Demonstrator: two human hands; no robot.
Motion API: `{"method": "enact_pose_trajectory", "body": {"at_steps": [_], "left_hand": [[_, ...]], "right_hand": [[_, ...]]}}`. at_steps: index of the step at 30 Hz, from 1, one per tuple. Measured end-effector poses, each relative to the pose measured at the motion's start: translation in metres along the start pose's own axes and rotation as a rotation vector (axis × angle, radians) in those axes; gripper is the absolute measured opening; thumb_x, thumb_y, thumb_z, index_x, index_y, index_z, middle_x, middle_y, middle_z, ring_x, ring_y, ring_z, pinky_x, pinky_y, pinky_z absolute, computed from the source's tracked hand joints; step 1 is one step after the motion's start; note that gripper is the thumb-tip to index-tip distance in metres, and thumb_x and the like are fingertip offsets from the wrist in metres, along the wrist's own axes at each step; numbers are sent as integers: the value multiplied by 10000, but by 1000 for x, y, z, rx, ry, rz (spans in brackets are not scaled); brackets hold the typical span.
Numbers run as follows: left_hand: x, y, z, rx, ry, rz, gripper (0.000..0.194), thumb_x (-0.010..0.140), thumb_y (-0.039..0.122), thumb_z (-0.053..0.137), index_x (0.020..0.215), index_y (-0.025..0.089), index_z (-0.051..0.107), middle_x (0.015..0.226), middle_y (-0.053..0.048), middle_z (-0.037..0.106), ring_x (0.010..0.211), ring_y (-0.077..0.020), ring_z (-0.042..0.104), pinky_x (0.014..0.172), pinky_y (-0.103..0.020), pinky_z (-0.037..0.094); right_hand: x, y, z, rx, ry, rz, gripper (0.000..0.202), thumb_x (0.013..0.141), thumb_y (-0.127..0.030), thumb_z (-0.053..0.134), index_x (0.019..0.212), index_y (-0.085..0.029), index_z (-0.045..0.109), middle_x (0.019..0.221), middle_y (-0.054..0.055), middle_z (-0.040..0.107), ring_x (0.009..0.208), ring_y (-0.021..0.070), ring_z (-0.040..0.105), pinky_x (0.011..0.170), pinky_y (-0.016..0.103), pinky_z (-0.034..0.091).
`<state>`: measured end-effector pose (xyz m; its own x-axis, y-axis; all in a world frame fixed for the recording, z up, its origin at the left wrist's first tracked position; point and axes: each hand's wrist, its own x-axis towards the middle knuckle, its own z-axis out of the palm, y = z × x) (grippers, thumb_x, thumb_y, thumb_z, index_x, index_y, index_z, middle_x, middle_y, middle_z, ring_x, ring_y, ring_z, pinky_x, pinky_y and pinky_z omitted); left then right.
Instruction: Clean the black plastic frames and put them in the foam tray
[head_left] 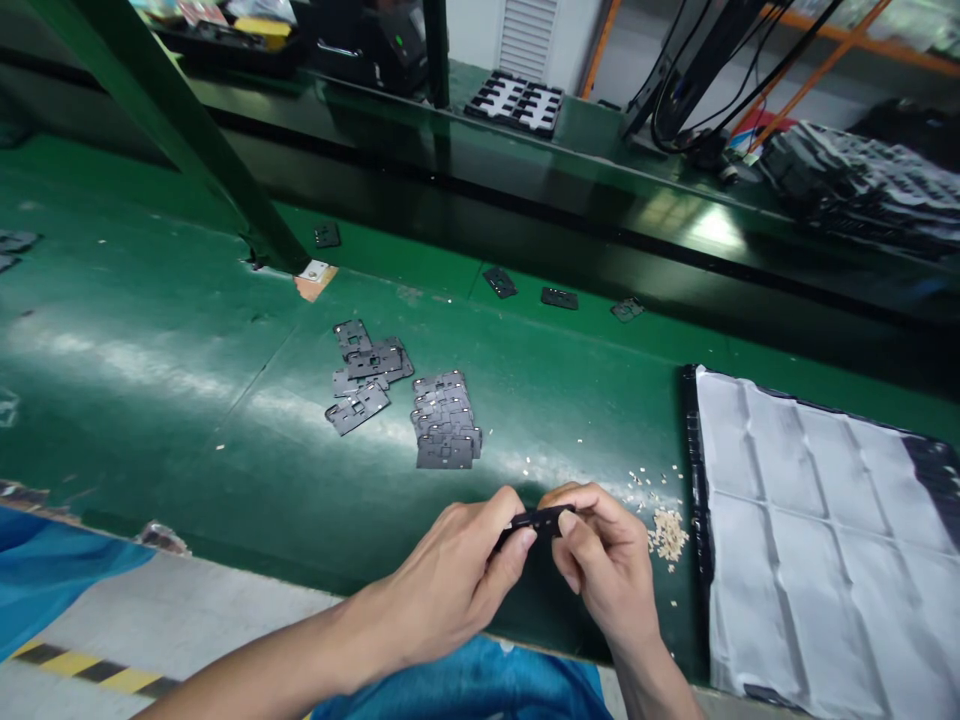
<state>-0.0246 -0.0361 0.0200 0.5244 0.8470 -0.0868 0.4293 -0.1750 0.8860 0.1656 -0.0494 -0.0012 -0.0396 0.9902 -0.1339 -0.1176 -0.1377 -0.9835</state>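
Note:
Between both hands, over the front of the green table, is a thin black plastic plate (541, 519), seen nearly edge-on. My left hand (469, 560) pinches its left end between thumb and fingers. At the other end my right hand (607, 550) grips it, with the thumb against its near side. Whether a small part sits under the right thumb is hidden. Just right of that hand lies a heap of tiny beige pieces (668, 535). Beyond the left hand are an overlapping row of flat black plates (445, 420) and a looser pile of similar plates (367, 365).
A black tray covered by a white sheet (825, 530) stands at the right. Single black plates (559, 298) lie along the far strip of the green table (187, 430). A green metal post (187, 140) rises at the left. Another tray (516, 102) sits on the back ledge.

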Motion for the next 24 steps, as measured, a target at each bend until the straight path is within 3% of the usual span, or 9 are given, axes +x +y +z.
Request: {"method": "enact_pose_trajectory", "body": {"at_steps": [4, 18, 24], "left_hand": [[1, 0, 0, 16, 10, 7, 249, 1107, 320, 353, 871, 249, 391, 706, 48, 485, 599, -151, 428, 596, -290, 335], [2, -1, -2, 46, 12, 36, 240, 1101, 295, 373, 868, 248, 407, 706, 50, 492, 590, -148, 454, 595, -289, 348], [2, -3, -2, 41, -5, 31, 230, 1099, 274, 364, 871, 252, 373, 704, 58, 456, 587, -149, 423, 597, -292, 312]], "right_hand": [[0, 0, 0, -16, 2, -24, 189, 1002, -354, 673, 940, -181, 715, 658, -5, 636, 405, 56, 399, 412, 212, 292], [3, -1, -1, -27, -19, -9, 226, 1030, -375, 660, 911, -188, 701, 515, -71, 484, 385, 69, 387, 414, 210, 289], [3, 1, -1, -39, -24, -37, 183, 1029, -317, 635, 920, -185, 702, 753, 21, 683, 419, 46, 416, 432, 215, 303]]}}
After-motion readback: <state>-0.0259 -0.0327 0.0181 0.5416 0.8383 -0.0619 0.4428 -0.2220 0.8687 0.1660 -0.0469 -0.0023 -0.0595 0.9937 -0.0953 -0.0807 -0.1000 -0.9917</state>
